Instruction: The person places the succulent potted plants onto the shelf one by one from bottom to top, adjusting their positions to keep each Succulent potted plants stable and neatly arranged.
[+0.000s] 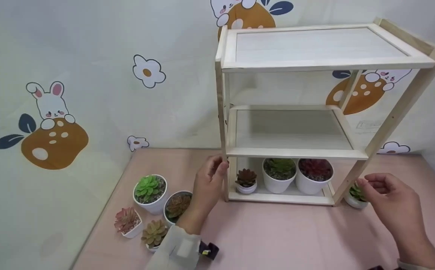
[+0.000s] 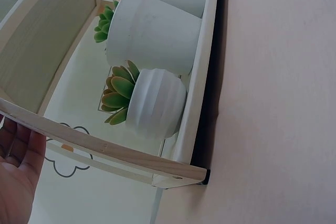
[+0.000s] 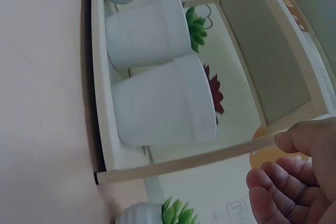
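Note:
A three-tier wooden shelf [image 1: 296, 153] stands upright on the table. My left hand [image 1: 210, 180] is at its left post, fingertips meeting the post's outer side; in the left wrist view the fingers [image 2: 21, 150] are only slightly bent. My right hand [image 1: 395, 202] is beside the right post. In the right wrist view its thumb appears to touch the post [image 3: 210, 158], while the fingers curl loosely with nothing in them. On the bottom tier sit a small brown-leaved succulent [image 1: 246, 178], a green potted succulent [image 1: 279, 176] and a dark red one [image 1: 314, 176].
Left of the shelf are a bright green succulent [image 1: 150, 193], a brownish one [image 1: 178, 206], a pink one [image 1: 128, 222] and a yellowish one [image 1: 154, 233]. A small green succulent [image 1: 356, 198] stands outside the right post. A printed cloth [image 1: 101, 75] hangs behind.

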A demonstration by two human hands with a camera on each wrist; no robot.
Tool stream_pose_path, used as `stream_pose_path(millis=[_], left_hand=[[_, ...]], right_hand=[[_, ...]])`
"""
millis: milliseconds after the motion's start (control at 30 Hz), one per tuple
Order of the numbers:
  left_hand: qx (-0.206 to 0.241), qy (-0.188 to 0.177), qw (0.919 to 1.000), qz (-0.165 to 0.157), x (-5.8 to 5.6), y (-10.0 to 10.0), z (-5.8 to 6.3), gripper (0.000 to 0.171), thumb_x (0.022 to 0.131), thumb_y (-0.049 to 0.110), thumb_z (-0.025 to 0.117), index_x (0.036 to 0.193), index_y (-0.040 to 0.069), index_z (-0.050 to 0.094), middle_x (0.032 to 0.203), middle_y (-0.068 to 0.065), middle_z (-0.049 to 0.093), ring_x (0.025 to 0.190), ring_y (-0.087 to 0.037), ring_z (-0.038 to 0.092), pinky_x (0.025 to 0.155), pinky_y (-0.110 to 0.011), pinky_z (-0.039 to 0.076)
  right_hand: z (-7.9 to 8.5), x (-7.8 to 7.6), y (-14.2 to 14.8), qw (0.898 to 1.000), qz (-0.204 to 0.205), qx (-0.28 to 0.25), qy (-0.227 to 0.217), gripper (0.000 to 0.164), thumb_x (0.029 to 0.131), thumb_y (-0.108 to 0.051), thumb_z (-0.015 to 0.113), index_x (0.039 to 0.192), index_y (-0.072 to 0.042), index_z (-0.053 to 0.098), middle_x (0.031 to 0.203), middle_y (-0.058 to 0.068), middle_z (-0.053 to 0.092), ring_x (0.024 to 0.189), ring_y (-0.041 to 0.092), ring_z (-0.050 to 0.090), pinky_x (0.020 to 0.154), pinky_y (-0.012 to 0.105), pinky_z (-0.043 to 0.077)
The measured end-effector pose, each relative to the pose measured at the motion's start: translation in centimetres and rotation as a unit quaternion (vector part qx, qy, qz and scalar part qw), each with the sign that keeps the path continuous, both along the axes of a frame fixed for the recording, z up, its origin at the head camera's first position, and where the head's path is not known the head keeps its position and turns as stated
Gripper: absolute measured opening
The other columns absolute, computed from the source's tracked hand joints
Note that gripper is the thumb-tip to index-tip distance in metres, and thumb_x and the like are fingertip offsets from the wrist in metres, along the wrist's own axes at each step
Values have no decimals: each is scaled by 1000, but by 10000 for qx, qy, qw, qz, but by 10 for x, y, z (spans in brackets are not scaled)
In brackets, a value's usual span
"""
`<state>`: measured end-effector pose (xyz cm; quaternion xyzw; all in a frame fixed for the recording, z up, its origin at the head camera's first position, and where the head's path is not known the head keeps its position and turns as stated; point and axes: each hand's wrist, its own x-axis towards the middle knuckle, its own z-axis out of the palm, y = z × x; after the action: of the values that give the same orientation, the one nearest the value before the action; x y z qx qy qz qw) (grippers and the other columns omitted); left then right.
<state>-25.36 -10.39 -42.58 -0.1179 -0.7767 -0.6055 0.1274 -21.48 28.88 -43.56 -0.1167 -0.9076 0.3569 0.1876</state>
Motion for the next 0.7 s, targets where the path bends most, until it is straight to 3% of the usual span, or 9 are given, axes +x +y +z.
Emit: stream_pose_path(millis=[100, 233, 333, 400, 500, 600, 700], left_hand=[[9, -25, 10000, -10, 0, 0, 0, 27, 100, 25, 52, 118, 7, 58, 109, -15, 62, 104, -18, 59, 94, -35, 51], [14, -39, 10000, 16, 0, 1, 0, 28, 99, 25, 52, 119, 6, 57, 109, -14, 62, 105, -18, 60, 94, -35, 51], [11, -33, 10000, 47, 0, 1, 0, 28, 99, 25, 52, 118, 5, 58, 109, -12, 63, 104, -18, 60, 94, -35, 51], [6, -27, 10000, 65, 0, 1, 0, 28, 99, 25, 53, 118, 5, 58, 108, -11, 63, 104, -18, 60, 94, -35, 51], [-7, -14, 10000, 81, 0, 2, -1, 28, 99, 25, 53, 118, 5, 58, 108, -13, 63, 104, -19, 60, 94, -35, 51], [-5, -12, 10000, 72, -1, 2, 0, 29, 99, 24, 53, 118, 3, 57, 110, -17, 63, 104, -20, 60, 94, -37, 51], [-5, -44, 10000, 55, -1, 1, 0, 30, 99, 25, 53, 118, 2, 57, 110, -18, 62, 104, -20, 60, 94, -37, 51]], right_hand=[[-3, -2, 5, 10000, -68, 26, -7, 42, 86, -43, 70, 110, -8, 65, 87, -4, 66, 71, -10, 49, 57, 14, 42], [-8, -6, 11, 9999, -55, 9, -107, 53, 86, -43, 70, 121, -4, 59, 103, 11, 66, 75, -15, 46, 60, 10, 42], [-12, -9, 16, 9996, -2, -41, -282, 63, 85, -44, 70, 128, -1, 53, 115, 19, 62, 87, -1, 54, 65, 11, 42], [-14, -11, 18, 9990, 28, -84, -443, 72, 85, -47, 69, 134, 1, 47, 122, 23, 58, 98, 16, 59, 71, 18, 48], [-18, -15, 21, 9974, 84, -187, -688, 84, 84, -50, 68, 141, 4, 38, 130, 29, 51, 113, 41, 53, 81, 39, 52], [-23, -18, 24, 9954, 142, -254, -914, 93, 84, -54, 66, 144, 6, 30, 134, 34, 44, 118, 48, 47, 88, 56, 47], [-29, -20, 28, 9931, 199, -270, -1125, 100, 82, -57, 67, 146, 7, 24, 136, 36, 39, 121, 51, 43, 89, 60, 44]])
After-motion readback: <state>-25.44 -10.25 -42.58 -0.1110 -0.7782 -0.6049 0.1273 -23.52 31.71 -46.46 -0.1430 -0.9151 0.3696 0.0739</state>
